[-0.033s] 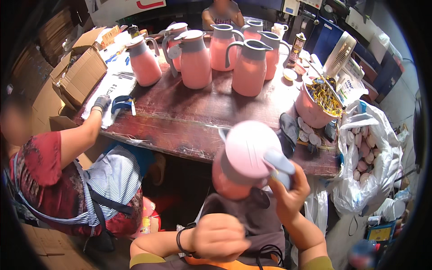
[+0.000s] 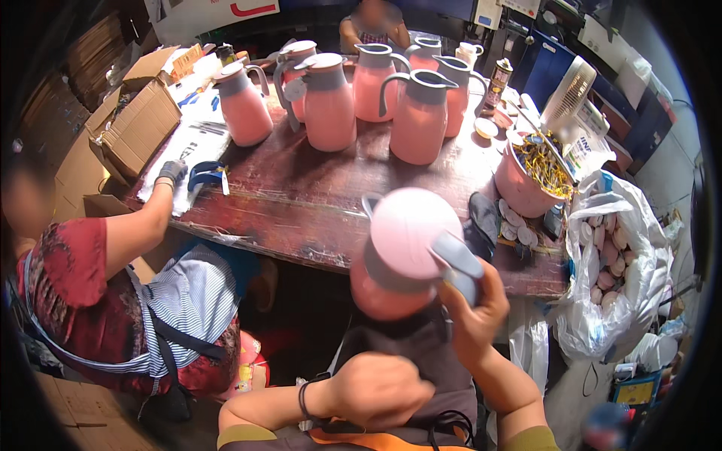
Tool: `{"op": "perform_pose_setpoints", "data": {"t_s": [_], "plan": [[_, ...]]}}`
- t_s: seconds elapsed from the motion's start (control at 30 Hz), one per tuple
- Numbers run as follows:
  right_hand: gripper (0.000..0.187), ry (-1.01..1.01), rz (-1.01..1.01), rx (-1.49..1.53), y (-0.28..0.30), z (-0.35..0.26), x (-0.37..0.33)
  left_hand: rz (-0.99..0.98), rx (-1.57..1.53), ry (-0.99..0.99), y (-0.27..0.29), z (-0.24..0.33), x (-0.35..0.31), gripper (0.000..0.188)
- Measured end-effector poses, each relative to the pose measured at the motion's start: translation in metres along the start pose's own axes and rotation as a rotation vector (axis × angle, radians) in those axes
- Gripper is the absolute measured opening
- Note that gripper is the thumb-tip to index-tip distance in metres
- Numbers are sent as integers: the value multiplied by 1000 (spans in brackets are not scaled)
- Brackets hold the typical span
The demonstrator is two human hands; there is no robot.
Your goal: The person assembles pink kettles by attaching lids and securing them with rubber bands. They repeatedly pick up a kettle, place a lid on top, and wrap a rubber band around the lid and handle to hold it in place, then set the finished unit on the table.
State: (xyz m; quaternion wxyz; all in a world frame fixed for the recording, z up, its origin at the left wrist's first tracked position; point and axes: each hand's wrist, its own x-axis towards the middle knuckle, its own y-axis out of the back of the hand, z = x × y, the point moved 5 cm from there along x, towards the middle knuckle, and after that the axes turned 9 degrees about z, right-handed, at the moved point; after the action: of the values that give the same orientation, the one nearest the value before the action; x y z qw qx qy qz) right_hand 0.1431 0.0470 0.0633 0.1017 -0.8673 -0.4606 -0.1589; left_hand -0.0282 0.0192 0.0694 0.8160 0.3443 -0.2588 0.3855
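Observation:
Just off the table's near edge, a pink thermos jug [image 2: 391, 289] with a round pink lid [image 2: 416, 229] is held over my lap. My right hand [image 2: 477, 308] is closed around its grey handle [image 2: 460, 263], at the right of the lid. The spout points toward the far left. My left hand [image 2: 380, 391] is curled into a fist in front of my body, apart from the jug. Its fingers are partly hidden and blurred, and I cannot see whether anything is in them.
Several pink jugs [image 2: 419, 124] stand on the dark red table [image 2: 301, 203]. A bucket of yellow wires [image 2: 523, 184] and a white bag of round pieces [image 2: 632, 323] are at the right. Left, a co-worker's gloved hand [image 2: 173, 171] rests near blue-handled pliers [image 2: 207, 173] and a cardboard box [image 2: 139, 124].
The jug and my right hand have shifted slightly up and to the left. My left fist has moved a little to the right. The co-worker's hand stays in place.

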Motion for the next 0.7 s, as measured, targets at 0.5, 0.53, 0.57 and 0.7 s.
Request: {"op": "perform_pose_setpoints", "data": {"t_s": [0.5,0.53,0.57,0.7], "plan": [[47,411,-98,-515,-109,86,223,321,1107,559,81,-269,-48,56],[51,526,-56,-668,-112,95,249,304,1143,549,82,-268,-48,56],[55,636,-6,-836,-113,100,271,282,1164,536,81,-267,-44,56],[48,559,-28,-956,-101,111,311,292,1129,514,82,-264,-42,52]]}}
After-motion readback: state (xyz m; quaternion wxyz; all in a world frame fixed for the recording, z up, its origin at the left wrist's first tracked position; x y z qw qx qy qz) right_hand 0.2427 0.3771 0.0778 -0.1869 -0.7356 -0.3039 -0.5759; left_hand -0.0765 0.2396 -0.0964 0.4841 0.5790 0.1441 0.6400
